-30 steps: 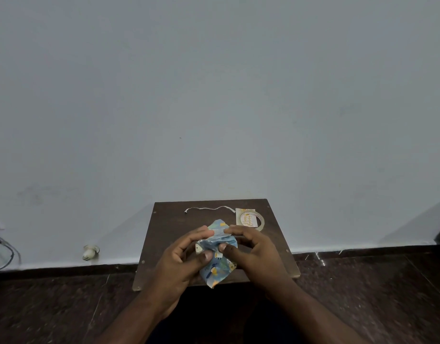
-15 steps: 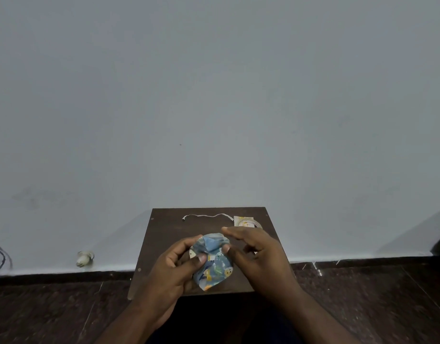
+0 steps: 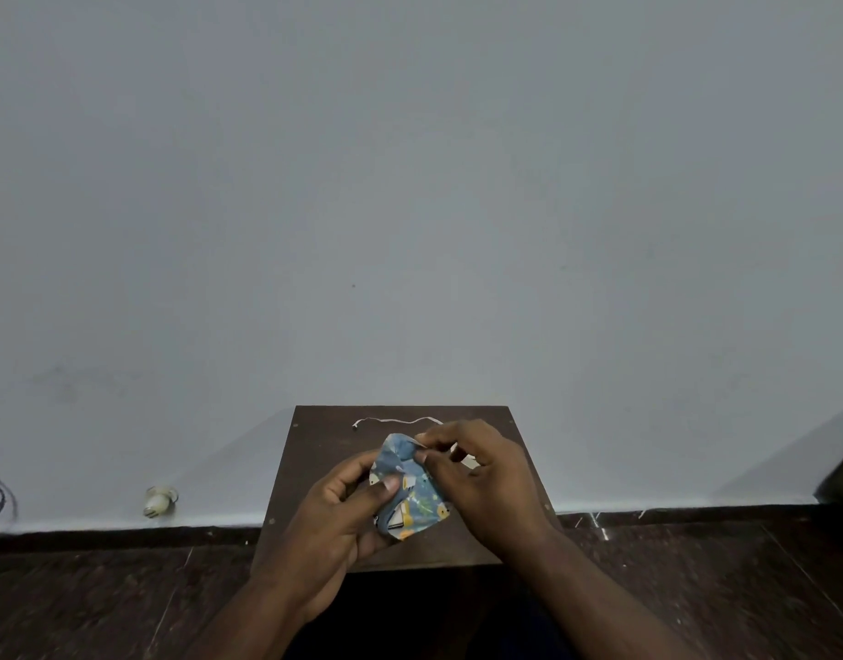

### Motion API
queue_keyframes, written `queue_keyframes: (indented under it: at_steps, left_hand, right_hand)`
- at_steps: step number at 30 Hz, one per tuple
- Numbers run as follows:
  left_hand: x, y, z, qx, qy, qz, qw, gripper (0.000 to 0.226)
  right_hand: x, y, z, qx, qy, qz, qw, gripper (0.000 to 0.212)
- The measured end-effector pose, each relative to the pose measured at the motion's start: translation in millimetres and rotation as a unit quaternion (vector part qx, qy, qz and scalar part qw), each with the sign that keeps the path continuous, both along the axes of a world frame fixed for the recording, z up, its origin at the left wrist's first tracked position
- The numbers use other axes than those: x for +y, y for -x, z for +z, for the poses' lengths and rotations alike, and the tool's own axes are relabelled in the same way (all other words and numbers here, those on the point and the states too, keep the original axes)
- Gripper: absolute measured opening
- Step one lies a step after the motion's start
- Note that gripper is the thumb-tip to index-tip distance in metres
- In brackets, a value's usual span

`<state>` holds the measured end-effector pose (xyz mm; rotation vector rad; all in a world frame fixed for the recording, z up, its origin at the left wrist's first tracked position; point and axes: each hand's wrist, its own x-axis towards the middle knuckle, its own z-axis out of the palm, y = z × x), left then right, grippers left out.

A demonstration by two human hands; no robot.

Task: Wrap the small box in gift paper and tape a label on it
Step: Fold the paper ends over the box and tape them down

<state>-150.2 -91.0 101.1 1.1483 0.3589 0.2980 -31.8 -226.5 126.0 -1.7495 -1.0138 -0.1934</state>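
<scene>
I see the small box, bundled in crumpled blue gift paper printed with yellow and white figures [image 3: 407,488], held just above the middle of the dark brown square wooden tabletop [image 3: 315,450]. The box itself is almost wholly covered; only a pale sliver shows at the lower opening of the paper, and I cannot tell its shape. My left hand [image 3: 336,521] cups the bundle from the left and below, its thumb pressed onto the paper's front and its fingers curled behind. My right hand [image 3: 486,483] comes in from the right, its fingers [image 3: 422,443] pinching the gathered paper at the upper edge of the bundle. Behind the hands, near the far edge of the tabletop, lies a thin white ribbon [image 3: 391,421] in a loose wavy line. A pale object [image 3: 467,462] peeks out under my right hand; I cannot tell what it is. Beyond the tabletop stands a plain grey-white wall [image 3: 410,207], with a small white plug-like fitting [image 3: 158,501] low on the left and dark speckled stone floor [image 3: 100,607] beneath.
</scene>
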Motion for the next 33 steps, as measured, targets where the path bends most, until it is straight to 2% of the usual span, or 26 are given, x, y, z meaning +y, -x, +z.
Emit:
queue_keyframes:
  at_steps: [3,5,7,9,11,14,24,33]
  left_hand:
    - [0.4,0.2,2.0,0.002,-0.005,-0.001,1.000,0.023]
    - [1.1,0.4,2.3,0.003,-0.007,-0.001,1.000,0.022]
    - [2.2,0.4,2.6,0.003,-0.011,0.000,1.000,0.022]
    - [2.9,0.2,2.4,0.002,-0.014,0.005,1.000,0.024]
    - [2.5,0.4,3.1,0.002,-0.014,0.007,1.000,0.025]
    - [2.6,0.3,3.9,0.005,-0.022,0.007,1.000,0.024]
    - [1.0,1.1,1.7,0.016,-0.044,-0.002,0.999,0.025]
    - [1.5,0.5,-0.6,0.017,-0.037,-0.001,0.999,0.026]
  right_hand:
    - [-0.7,-3.7,-0.8,-0.076,0.002,0.006,0.997,0.020]
    - [-1.7,-8.2,-3.4,-0.064,0.007,0.030,0.997,0.026]
    - [-2.1,-12.0,-0.6,0.042,0.014,0.071,0.996,0.030]
    - [-0.7,-15.8,5.6,0.170,0.009,0.112,0.979,0.027]
    - [-0.1,-20.0,12.9,0.221,0.001,0.130,0.967,0.025]
    - [0.9,-23.0,23.0,0.250,0.026,0.167,0.953,0.021]
    - [-3.4,-21.0,30.0,0.188,0.116,0.173,0.960,0.024]
    - [-4.4,-19.5,28.0,0.173,0.139,0.183,0.958,0.031]
